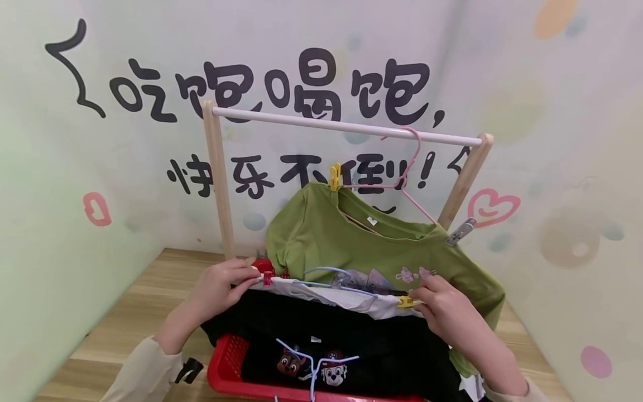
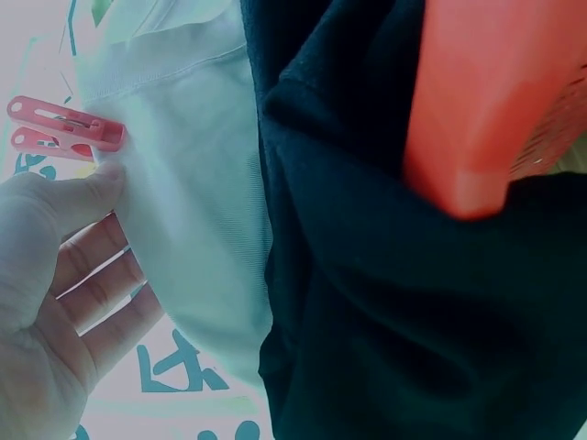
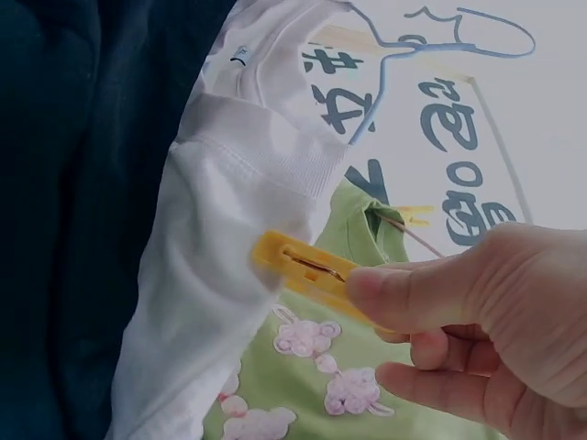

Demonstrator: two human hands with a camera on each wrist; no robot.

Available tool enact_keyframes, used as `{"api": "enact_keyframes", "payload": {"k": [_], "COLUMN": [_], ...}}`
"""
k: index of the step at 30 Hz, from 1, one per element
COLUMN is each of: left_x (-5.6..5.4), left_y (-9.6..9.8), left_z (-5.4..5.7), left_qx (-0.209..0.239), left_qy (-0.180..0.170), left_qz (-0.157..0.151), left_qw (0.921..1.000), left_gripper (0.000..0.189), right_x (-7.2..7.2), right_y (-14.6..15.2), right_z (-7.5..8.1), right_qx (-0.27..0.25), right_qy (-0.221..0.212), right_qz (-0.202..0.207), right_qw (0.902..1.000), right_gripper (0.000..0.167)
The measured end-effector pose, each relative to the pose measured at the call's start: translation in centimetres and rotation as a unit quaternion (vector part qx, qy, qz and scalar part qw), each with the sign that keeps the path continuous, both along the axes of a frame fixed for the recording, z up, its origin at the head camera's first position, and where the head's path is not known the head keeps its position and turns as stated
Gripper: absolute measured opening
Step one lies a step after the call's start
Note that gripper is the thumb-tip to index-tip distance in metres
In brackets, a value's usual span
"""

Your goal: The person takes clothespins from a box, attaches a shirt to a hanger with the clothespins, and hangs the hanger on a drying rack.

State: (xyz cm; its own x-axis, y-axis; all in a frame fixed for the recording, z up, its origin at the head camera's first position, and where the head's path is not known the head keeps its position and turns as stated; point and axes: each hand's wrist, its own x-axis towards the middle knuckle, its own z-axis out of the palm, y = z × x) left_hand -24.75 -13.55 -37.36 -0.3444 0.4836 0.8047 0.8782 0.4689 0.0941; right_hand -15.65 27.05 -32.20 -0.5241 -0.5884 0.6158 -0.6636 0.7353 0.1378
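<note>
A white shirt (image 3: 215,202) hangs on a blue hanger (image 1: 335,286) between my hands. At its left shoulder my left hand (image 1: 223,285) pinches the fabric between thumb and fingers, right beside a red clothespin (image 2: 69,128) clipped there. My right hand (image 1: 447,307) grips a yellow clothespin (image 3: 307,270) by its handles, its nose at the shirt's other shoulder. Below and nearer me, a black garment (image 1: 361,352) with cartoon dog faces drapes over a red basket (image 1: 228,363), a second blue hanger (image 1: 312,365) lying across it.
Behind stands a drying rack with a white rail (image 1: 301,120) and wooden posts (image 1: 221,195). A green shirt (image 1: 311,229) hangs from it on a pink hanger (image 1: 414,151), with a yellow clothespin (image 1: 335,176) and a grey clothespin (image 1: 460,231) at its shoulders. Wood-grain tabletop (image 1: 145,296) shows at left.
</note>
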Motion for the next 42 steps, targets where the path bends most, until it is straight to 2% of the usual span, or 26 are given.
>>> {"api": "enact_keyframes", "payload": {"k": [2, 6, 10, 11, 13, 16, 20, 24, 28, 31, 32, 35, 37, 39, 42], "left_x": [-0.1, -0.1, -0.1, -0.1, -0.1, -0.1, -0.1, 0.0, -0.1, -0.3, -0.4, -0.6, -0.6, -0.7, -0.6], "left_y": [0.1, 0.1, 0.1, 0.2, 0.2, 0.3, 0.2, 0.3, 0.3, 0.3, 0.3, 0.4, 0.5, 0.5, 0.6], "left_z": [0.0, 0.1, 0.2, 0.3, 0.3, 0.3, 0.3, 0.3, 0.3, 0.3, 0.3, 0.4, 0.5, 0.6, 0.7], "left_qx": [0.001, 0.0, -0.003, -0.003, -0.003, -0.002, -0.007, -0.008, -0.006, -0.004, -0.002, 0.004, 0.007, 0.007, 0.008], "left_qy": [0.002, -0.006, -0.008, -0.007, -0.003, 0.001, -0.006, -0.006, -0.005, -0.006, -0.004, 0.004, 0.009, 0.009, 0.008], "left_qz": [-0.003, -0.005, -0.002, -0.001, 0.001, -0.001, 0.001, 0.008, 0.008, 0.004, 0.005, 0.005, 0.007, 0.007, 0.01], "left_qw": [1.0, 1.0, 1.0, 1.0, 1.0, 1.0, 1.0, 0.9999, 0.9999, 1.0, 1.0, 1.0, 0.9999, 0.9999, 0.9999], "left_gripper": [0.052, 0.041, 0.009, 0.009, 0.023, 0.026, 0.023, 0.027, 0.028, 0.01, 0.009, 0.039, 0.05, 0.041, 0.011], "right_x": [0.1, 0.1, 0.2, 0.3, 0.3, 0.2, -0.4, -0.9, -0.9, -0.9, -0.8, -0.8, -0.7, -0.7, -0.7], "right_y": [-0.1, -0.2, 0.0, 0.2, 0.6, 1.1, 1.6, 1.5, 1.3, 1.4, 1.4, 1.4, 1.4, 1.4, 1.4], "right_z": [0.1, 0.0, -0.3, -0.5, -0.9, -1.8, -3.1, -3.9, -3.9, -3.8, -3.8, -3.8, -3.8, -3.9, -4.1], "right_qx": [0.003, 0.0, -0.021, -0.031, -0.051, -0.074, -0.077, -0.073, -0.072, -0.072, -0.073, -0.076, -0.08, -0.083, -0.085], "right_qy": [-0.011, -0.018, -0.046, -0.06, -0.091, -0.123, -0.111, -0.088, -0.077, -0.067, -0.063, -0.051, -0.052, -0.059, -0.072], "right_qz": [-0.007, -0.014, -0.03, -0.037, -0.052, -0.064, -0.067, -0.088, -0.116, -0.124, -0.124, -0.122, -0.122, -0.12, -0.115], "right_qw": [0.9999, 0.9997, 0.9983, 0.997, 0.9932, 0.9875, 0.9885, 0.9896, 0.9877, 0.9873, 0.9876, 0.9883, 0.988, 0.9876, 0.9871], "right_gripper": [0.031, 0.035, 0.053, 0.059, 0.069, 0.061, 0.036, 0.035, 0.034, 0.035, 0.035, 0.037, 0.036, 0.036, 0.036]}}
